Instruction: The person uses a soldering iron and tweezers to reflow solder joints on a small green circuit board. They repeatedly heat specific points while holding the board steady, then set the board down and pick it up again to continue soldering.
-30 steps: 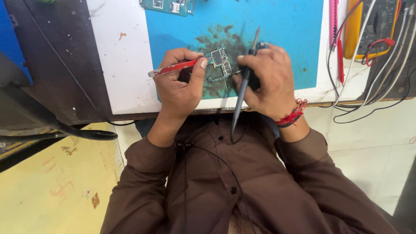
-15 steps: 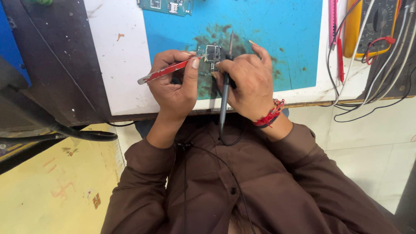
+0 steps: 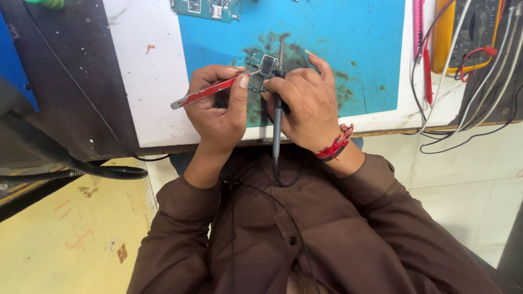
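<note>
Both hands had shifted a little toward 12 o'clock since the earlier frame, bringing the board [image 3: 265,71] further over the blue mat [image 3: 348,38]. It sat between them, above the worktop [image 3: 147,81]. At 9 o'clock the left hand [image 3: 218,109] pinched red tweezers [image 3: 210,92]; at 3 o'clock the right hand [image 3: 308,106] gripped a grey iron [image 3: 277,128], its cord toward 6 o'clock.

Small circuit board [image 3: 265,71] mostly hidden by fingers — components too small.

White bench [image 3: 147,103]: blue mat [image 3: 359,38], yellow multimeter [image 3: 473,32], cables [image 3: 463,128].
</note>
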